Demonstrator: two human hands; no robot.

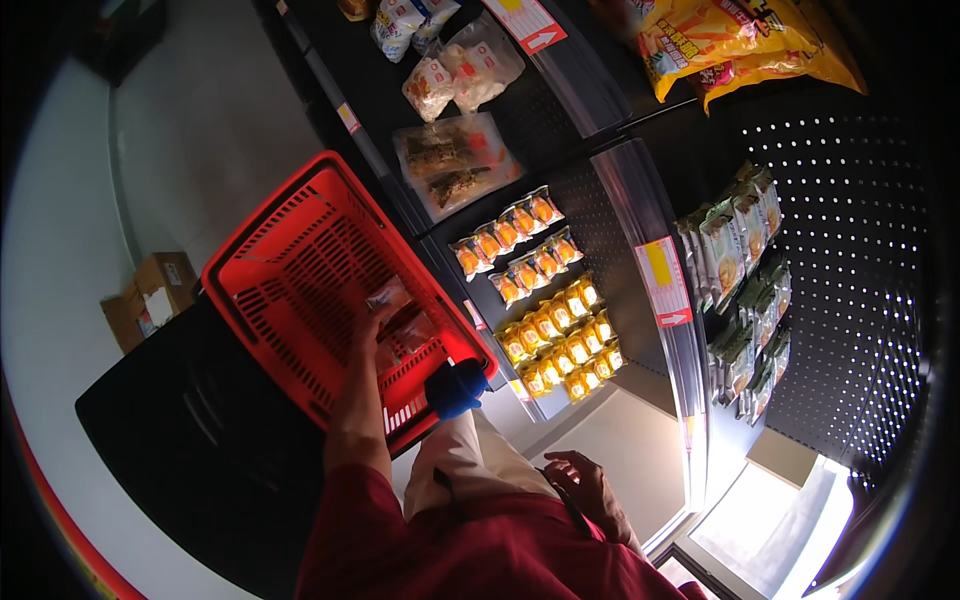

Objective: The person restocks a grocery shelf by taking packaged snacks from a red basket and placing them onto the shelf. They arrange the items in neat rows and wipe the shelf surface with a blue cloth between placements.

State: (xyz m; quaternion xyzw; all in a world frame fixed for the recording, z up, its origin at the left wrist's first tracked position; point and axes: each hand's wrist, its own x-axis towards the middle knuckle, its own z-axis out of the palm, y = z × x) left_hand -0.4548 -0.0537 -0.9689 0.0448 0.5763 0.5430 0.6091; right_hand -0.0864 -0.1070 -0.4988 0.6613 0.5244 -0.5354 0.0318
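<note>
A red plastic shopping basket (300,300) stands tilted in the picture, left of the shelves. My left hand (365,319) reaches down inside it, beside a few clear-wrapped packets (409,330) near the basket's lower right end. The hand is dim and blurred, so whether its fingers hold a packet cannot be told. My right hand (577,480) hangs at my side near my hip, its fingers loosely curled and apart, holding nothing. A dark blue object (456,388) lies at the basket's near rim, above my light trousers.
On the black shelf to the right stand rows of orange-and-white packets (517,225) and yellow packets (559,330). Further right are green-and-white packets (724,255), and yellow snack bags (735,37) above. A black surface (202,420) adjoins the basket, with a cardboard box (161,289) beyond it.
</note>
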